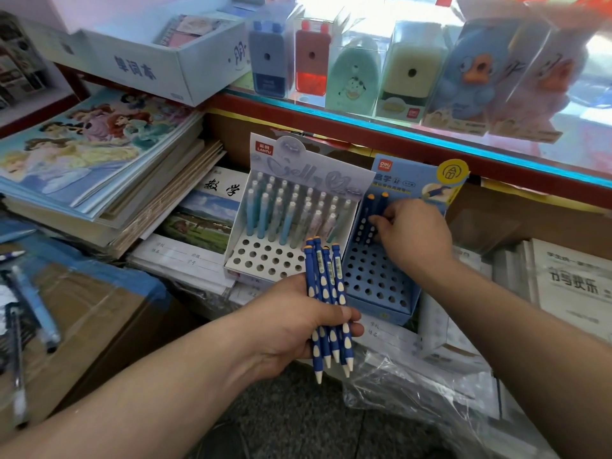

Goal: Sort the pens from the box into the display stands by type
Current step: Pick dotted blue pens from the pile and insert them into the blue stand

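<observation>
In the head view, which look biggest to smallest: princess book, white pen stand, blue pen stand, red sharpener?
1. princess book
2. white pen stand and blue pen stand: about alike, so not ranked
3. red sharpener, which sits farther back

The pens (331, 293) at six o'clock are showing dark blue bodies with cream oval spots, cream tips and orange end rings. At one o'clock of them, the stood pens (381, 205) are showing the same colours, in a pale blue stand (374, 283) dotted with holes. At eleven o'clock, the white stand (261, 260), also dotted with holes, is carrying pastel pens (284, 217) in blue, mint and pink.
</observation>
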{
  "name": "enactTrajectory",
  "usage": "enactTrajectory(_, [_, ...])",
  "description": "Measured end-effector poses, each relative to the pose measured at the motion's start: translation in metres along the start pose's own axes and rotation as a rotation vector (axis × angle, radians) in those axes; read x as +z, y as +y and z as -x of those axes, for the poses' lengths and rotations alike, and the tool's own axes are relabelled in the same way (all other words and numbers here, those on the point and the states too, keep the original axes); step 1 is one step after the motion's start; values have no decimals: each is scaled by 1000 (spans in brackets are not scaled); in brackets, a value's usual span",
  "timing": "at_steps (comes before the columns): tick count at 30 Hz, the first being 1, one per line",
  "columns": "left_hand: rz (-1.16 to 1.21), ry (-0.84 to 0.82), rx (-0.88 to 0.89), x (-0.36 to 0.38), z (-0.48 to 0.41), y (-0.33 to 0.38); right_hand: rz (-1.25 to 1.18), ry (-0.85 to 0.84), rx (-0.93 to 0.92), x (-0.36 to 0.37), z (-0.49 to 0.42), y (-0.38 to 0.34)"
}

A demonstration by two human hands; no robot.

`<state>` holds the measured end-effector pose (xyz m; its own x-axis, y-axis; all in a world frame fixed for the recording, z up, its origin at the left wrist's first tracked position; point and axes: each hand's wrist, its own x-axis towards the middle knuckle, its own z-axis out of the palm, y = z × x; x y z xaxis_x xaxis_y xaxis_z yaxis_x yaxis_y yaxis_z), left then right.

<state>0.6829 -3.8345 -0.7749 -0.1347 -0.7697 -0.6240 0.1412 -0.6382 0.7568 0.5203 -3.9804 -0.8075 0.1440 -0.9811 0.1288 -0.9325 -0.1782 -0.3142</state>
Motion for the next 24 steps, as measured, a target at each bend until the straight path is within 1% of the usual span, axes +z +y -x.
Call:
enactTrajectory(5, [-2, 0, -2, 2, -1, 0, 38, -45, 1, 3, 3, -5])
enactTrajectory(8, [2, -3, 1, 3, -2, -1, 36, -88, 6, -8, 5, -8])
enactTrajectory(10, [8, -13, 7, 4, -4, 0, -23, -112, 8, -21, 12, -12])
enactTrajectory(11, [9, -19, 9, 5, -5, 0, -122, -152, 31, -30, 19, -15])
enactTrajectory(12, [11, -23, 10, 6, -5, 1, -269, -237, 73, -38, 28, -18])
enactTrajectory(14, [13, -37, 11, 9, -6, 0, -544, -481, 158, -53, 46, -24])
enactTrajectory(15, [10, -49, 11, 10, -6, 0, -605, -573, 164, -57, 53, -24])
enactTrajectory(16, [4, -62, 10, 12, -6, 0, -633, -614, 165, -57, 57, -23])
enactTrajectory(19, [-1, -80, 4, 16, -7, 0, -656, -605, 188, -53, 60, -15])
enactTrajectory(21, [8, -54, -9, 17, -9, 0, -719, -536, 238, -56, 56, -10])
enactTrajectory(22, [17, -36, -20, 16, -9, 0, -773, -458, 263, -59, 53, -6])
enactTrajectory(23, [28, -20, -30, 15, -10, 0, -828, -351, 279, -62, 49, -2])
enactTrajectory(24, [41, -10, -37, 15, -11, 0, -830, -214, 272, -64, 44, 3])
